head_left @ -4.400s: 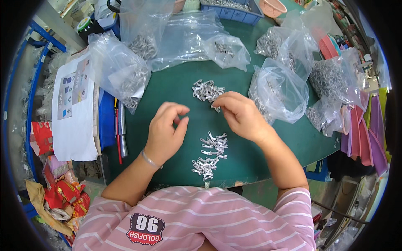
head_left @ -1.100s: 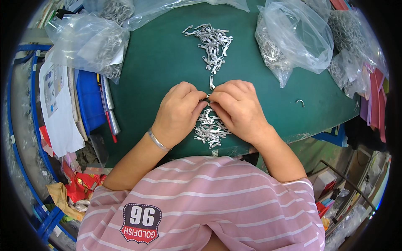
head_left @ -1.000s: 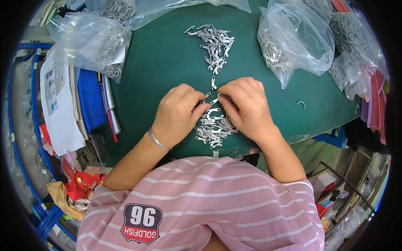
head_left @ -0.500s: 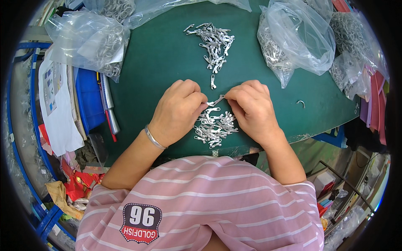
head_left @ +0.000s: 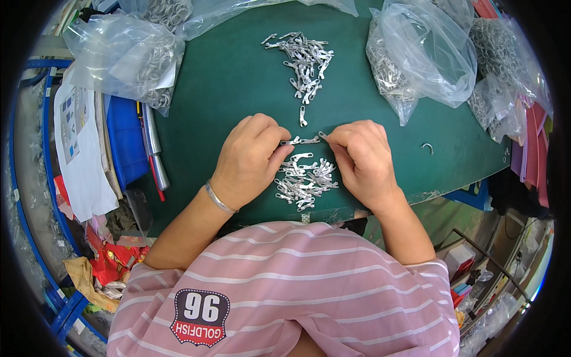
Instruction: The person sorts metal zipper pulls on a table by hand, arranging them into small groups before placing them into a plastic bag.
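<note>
In the head view, your left hand (head_left: 251,159) has thumb and forefinger pinched together on the left end of a short row of silver metal pieces (head_left: 308,141), with the other fingers curled in. Your right hand (head_left: 364,162) is nearly closed too, its fingertips on a small silver piece (head_left: 323,135) at the row's right end; you cannot tell from here whether the pieces are linked. Half a second ago the pieces between your hands ran on a slant; now they lie almost level, and your right hand sits slightly lower and farther right. About four seconds ago your right hand was at the far pile (head_left: 306,62) and your hands were well apart. The near pile (head_left: 306,183), just below the row, the lone silver piece (head_left: 303,116) above it and the curved hook (head_left: 427,147) on the table (head_left: 238,77) lie as they did half a second ago.
</note>
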`<state>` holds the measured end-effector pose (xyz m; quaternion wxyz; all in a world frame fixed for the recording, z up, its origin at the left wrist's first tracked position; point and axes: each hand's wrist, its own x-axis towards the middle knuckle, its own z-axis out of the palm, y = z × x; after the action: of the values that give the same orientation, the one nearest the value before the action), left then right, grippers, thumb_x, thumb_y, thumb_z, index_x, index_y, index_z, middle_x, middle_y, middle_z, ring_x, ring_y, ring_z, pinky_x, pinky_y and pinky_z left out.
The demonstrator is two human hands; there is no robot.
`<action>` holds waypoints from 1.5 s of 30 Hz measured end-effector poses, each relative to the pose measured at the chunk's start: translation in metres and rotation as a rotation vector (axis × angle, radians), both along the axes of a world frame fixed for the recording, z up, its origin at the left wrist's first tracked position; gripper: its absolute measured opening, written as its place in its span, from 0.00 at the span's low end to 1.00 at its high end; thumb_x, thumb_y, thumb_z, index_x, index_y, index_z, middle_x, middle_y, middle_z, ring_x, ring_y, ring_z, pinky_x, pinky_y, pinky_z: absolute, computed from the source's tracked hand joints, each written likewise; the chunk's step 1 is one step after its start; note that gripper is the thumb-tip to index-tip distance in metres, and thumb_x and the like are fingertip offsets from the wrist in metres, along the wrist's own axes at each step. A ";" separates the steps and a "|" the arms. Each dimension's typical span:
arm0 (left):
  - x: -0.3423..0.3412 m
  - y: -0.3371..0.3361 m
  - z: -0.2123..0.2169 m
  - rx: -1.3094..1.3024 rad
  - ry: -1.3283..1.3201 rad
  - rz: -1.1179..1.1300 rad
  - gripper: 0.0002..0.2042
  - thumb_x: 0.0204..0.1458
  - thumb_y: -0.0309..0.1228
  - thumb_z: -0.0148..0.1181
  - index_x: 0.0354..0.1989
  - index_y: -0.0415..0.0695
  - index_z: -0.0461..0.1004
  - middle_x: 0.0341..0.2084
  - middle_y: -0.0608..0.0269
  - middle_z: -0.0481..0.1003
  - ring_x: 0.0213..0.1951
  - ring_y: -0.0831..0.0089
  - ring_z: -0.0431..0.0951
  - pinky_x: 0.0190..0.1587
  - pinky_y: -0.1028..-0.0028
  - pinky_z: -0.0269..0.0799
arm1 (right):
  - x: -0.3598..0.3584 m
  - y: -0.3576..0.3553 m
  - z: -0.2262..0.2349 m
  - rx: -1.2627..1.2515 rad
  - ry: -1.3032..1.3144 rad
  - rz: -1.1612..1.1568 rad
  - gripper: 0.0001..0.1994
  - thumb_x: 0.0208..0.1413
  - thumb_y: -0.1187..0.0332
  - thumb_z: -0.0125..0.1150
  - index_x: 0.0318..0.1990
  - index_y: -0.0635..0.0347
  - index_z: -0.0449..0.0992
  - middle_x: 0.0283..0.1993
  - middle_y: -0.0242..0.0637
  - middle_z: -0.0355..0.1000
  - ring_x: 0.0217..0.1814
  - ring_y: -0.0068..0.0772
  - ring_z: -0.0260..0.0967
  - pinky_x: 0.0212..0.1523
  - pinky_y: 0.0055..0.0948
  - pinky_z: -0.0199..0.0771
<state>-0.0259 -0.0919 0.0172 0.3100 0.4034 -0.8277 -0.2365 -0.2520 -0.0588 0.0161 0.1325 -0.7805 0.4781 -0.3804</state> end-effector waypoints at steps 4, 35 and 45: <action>0.002 0.000 -0.001 -0.012 -0.007 -0.018 0.08 0.45 0.18 0.70 0.34 0.39 0.79 0.31 0.57 0.73 0.34 0.59 0.76 0.36 0.64 0.72 | 0.008 -0.017 0.004 -0.023 -0.005 0.091 0.14 0.43 0.82 0.64 0.40 0.58 0.77 0.37 0.34 0.76 0.40 0.41 0.72 0.44 0.38 0.67; 0.003 0.000 -0.002 0.028 0.028 -0.023 0.09 0.48 0.17 0.66 0.37 0.39 0.79 0.32 0.57 0.74 0.33 0.59 0.76 0.36 0.65 0.72 | -0.004 -0.025 0.012 0.084 -0.038 0.085 0.08 0.47 0.80 0.67 0.33 0.58 0.77 0.33 0.36 0.74 0.38 0.43 0.72 0.39 0.39 0.68; 0.007 -0.002 -0.009 0.132 0.135 0.082 0.05 0.55 0.16 0.62 0.38 0.38 0.79 0.30 0.60 0.75 0.28 0.70 0.74 0.30 0.74 0.69 | 0.019 -0.046 0.003 0.105 0.052 0.134 0.09 0.45 0.79 0.67 0.33 0.58 0.75 0.33 0.36 0.73 0.38 0.44 0.71 0.39 0.41 0.70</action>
<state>-0.0192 -0.0939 0.0085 0.3472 0.4399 -0.7703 -0.3044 -0.2332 -0.1048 0.0188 0.1860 -0.8125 0.4472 -0.3245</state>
